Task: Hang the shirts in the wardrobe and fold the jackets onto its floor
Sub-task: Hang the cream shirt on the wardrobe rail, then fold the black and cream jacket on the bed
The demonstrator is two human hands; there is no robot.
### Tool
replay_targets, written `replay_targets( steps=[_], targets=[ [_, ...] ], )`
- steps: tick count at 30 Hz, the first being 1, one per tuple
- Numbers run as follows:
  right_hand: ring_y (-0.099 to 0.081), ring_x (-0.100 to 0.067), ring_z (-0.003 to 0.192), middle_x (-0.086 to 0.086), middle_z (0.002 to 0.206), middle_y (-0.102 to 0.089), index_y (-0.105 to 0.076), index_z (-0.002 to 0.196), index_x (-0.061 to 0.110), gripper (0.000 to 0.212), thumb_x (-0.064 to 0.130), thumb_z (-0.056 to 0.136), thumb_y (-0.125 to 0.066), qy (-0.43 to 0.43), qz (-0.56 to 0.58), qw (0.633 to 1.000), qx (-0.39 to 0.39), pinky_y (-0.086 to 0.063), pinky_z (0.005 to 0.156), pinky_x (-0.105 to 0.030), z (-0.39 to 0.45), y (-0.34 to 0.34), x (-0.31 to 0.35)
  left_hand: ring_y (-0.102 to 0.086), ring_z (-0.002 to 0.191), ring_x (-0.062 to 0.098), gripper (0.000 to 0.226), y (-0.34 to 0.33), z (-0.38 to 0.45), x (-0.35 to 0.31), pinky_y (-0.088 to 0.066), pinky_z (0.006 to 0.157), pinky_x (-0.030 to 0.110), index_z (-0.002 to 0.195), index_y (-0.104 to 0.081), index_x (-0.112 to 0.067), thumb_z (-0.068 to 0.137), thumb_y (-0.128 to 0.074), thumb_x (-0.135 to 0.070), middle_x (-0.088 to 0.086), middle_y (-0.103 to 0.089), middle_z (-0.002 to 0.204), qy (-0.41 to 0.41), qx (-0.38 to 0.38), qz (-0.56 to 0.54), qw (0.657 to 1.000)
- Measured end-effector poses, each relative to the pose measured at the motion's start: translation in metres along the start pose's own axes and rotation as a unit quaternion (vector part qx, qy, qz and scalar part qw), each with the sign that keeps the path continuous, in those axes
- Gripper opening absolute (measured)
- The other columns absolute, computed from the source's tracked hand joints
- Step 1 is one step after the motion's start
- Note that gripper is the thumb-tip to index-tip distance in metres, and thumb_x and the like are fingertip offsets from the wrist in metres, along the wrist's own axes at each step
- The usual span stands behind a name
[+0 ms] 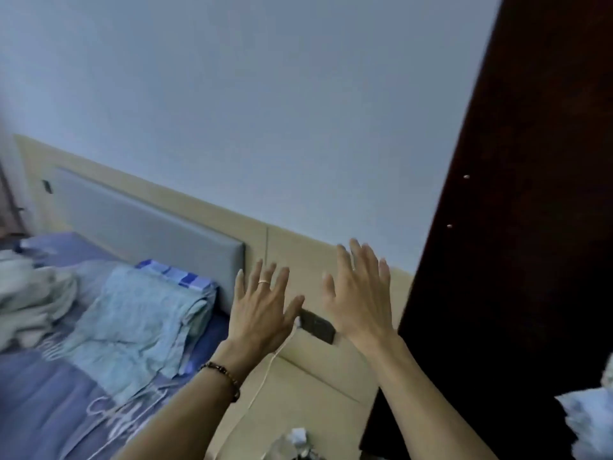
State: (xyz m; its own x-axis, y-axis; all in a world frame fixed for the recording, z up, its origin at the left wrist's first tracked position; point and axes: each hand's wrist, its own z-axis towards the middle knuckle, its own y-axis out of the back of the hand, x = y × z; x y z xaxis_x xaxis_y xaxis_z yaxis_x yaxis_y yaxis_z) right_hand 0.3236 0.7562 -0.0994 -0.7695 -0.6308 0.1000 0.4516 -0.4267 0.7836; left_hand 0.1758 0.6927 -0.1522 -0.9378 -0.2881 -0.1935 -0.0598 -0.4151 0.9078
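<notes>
My left hand (263, 305) and my right hand (360, 295) are raised side by side in the air, fingers spread and straight, holding nothing. A ring is on the left hand and a bead bracelet on its wrist. The dark brown wardrobe (517, 227) fills the right side, its edge just right of my right hand. A light blue-green folded garment (139, 320) lies on the bed at left. A paler crumpled garment (30, 293) sits at the far left. White wire hangers (132, 416) lie on the blue sheet below the folded garment.
The bed with a blue sheet (43, 403) and grey padded headboard (149, 224) takes up the left. A beige bedside unit (298, 400) holds a white cable and crumpled items. A dark wall socket (316, 325) sits between my hands. White-blue cloth (590, 419) shows at right.
</notes>
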Motion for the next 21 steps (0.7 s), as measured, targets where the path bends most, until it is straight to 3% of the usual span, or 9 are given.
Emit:
replay_targets(
  steps=[5,10,12,18,21],
  targets=[
    [-0.050,-0.033,0.125,-0.014,0.135,-0.056,-0.052,0.134,0.011,0.054,0.040,0.091,-0.040,0.065,0.087,0.991,0.084,-0.040,0.104,-0.053,-0.022,-0.087,0.185,-0.013,0.150,0.029,0.090,0.014,-0.081,0.192,-0.009,0.120,0.054,0.153,-0.029,-0.019,0.082,0.000,-0.066,0.009,-0.029,0.159,0.135,0.019,0.028,0.990],
    [-0.045,-0.033,0.132,-0.013,0.142,-0.051,-0.048,0.141,0.011,0.061,0.042,0.090,-0.034,0.109,0.149,0.969,0.166,-0.034,0.109,-0.055,-0.043,-0.159,0.376,-0.006,0.151,0.027,0.083,0.040,-0.152,0.367,-0.003,0.120,0.050,0.154,-0.022,-0.019,0.088,-0.003,-0.066,0.007,-0.022,0.161,0.206,0.037,0.064,0.976],
    [-0.042,-0.032,0.134,-0.013,0.145,-0.048,-0.046,0.142,0.011,0.062,0.042,0.090,-0.032,0.123,0.162,0.957,0.206,-0.032,0.110,-0.054,-0.053,-0.181,0.446,-0.003,0.151,0.027,0.074,0.047,-0.183,0.431,-0.003,0.121,0.050,0.155,-0.018,-0.019,0.096,-0.014,-0.063,0.006,-0.019,0.161,0.237,0.067,0.073,0.966],
    [-0.053,-0.035,0.121,-0.013,0.130,-0.058,-0.057,0.130,0.009,0.051,0.039,0.091,-0.042,0.158,0.189,0.929,0.277,-0.042,0.100,-0.051,-0.080,-0.246,0.591,-0.019,0.149,0.032,0.064,0.041,-0.251,0.573,-0.015,0.119,0.052,0.149,-0.037,-0.013,0.097,-0.049,-0.047,0.011,-0.037,0.154,0.301,0.074,0.055,0.949],
    [-0.045,-0.031,0.131,-0.010,0.139,-0.051,-0.051,0.135,0.012,0.047,0.037,0.097,-0.043,0.170,0.181,0.910,0.332,-0.035,0.107,-0.046,-0.092,-0.290,0.642,-0.019,0.149,0.029,0.064,0.027,-0.272,0.630,-0.016,0.119,0.048,0.150,-0.036,-0.016,0.095,-0.050,-0.046,0.008,-0.035,0.155,0.333,0.102,0.040,0.937]
  ],
)
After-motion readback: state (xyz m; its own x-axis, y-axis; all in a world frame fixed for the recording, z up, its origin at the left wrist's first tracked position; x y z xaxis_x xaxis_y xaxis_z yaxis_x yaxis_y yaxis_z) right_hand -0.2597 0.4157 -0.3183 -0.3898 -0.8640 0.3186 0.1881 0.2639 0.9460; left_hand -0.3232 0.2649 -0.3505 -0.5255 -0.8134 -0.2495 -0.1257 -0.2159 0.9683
